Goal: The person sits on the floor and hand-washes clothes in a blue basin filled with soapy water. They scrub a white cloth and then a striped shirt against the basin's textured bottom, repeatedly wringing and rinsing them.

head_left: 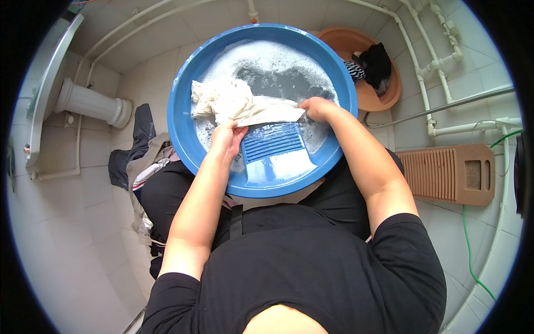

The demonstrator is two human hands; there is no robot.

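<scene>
A wet white garment (228, 100) is stretched across a large blue basin (178, 131) of soapy water, bunched up at its left and drawn out flat toward the right. Below its edge slopes the basin's built-in ribbed washboard (273, 143), wet and partly covered in suds. My left hand (227, 138) is closed on the garment's lower edge near the middle. My right hand (317, 107) pinches its right end. Grey water and white foam (245, 55) lie behind the cloth. Some fingertips are hidden by the cloth and the hands.
An orange-brown basin (396, 92) with dark and striped clothes stands behind at the right. A brown washboard (445, 173) lies on the right floor near a green hose (470, 250). Clothes (136, 156) are heaped at the left, close to a white pedestal (92, 103). White pipes (420, 83) follow the walls.
</scene>
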